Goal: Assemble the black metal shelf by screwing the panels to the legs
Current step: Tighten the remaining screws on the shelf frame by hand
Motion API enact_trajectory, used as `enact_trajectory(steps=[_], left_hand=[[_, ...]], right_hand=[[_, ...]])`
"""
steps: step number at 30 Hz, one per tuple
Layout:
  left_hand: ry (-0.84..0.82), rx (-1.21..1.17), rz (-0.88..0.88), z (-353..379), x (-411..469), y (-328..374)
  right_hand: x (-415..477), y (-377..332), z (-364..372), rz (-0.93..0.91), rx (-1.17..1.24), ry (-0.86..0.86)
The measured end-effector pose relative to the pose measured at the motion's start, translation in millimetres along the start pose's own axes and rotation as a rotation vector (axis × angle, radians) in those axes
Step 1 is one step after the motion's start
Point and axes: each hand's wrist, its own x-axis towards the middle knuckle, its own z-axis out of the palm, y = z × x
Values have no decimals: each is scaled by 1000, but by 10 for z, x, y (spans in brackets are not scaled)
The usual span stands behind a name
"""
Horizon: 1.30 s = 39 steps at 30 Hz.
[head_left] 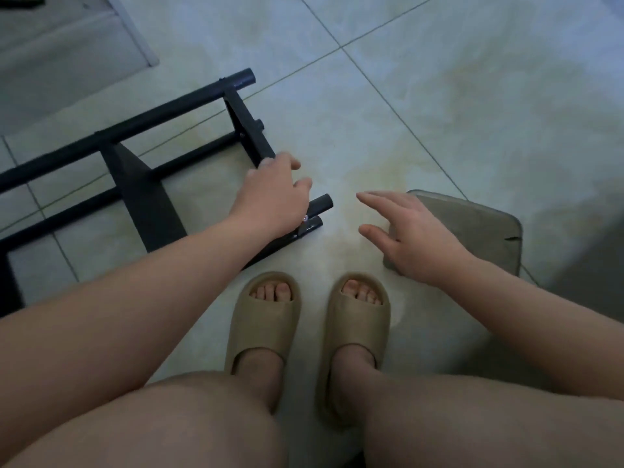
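Note:
The black metal shelf (141,184) lies on its side on the tiled floor at the left, its tube legs running from left to centre. A dark panel (145,197) joins the legs. My left hand (273,197) rests over the end of the frame, fingers curled around the end crossbar near a tube end (322,201). A small silver screw head (305,217) shows just under that hand. My right hand (412,238) hovers to the right of the frame with fingers spread, holding nothing.
My two feet in tan slippers (266,319) stand on the floor just below the hands. A grey cushioned stool (479,228) sits behind my right hand. A pale mat or board (67,52) lies at the top left.

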Motion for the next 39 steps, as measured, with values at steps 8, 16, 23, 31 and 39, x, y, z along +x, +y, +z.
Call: enact_trajectory(steps=[8, 16, 23, 31, 39], left_hand=[[-348, 94, 240, 415, -127, 754], [-626, 148, 57, 1092, -9, 786], [-637, -123, -76, 1435, 60, 714], [-607, -175, -30, 1549, 74, 629], [-610, -184, -24, 1553, 87, 569]], right_hand=[[-402, 653, -323, 224, -30, 33], [-361, 1422, -121, 508, -57, -162], [-148, 1818, 303, 491, -274, -436], [-63, 2141, 544, 485, -263, -383], [8, 2148, 597, 421, -276, -329]])
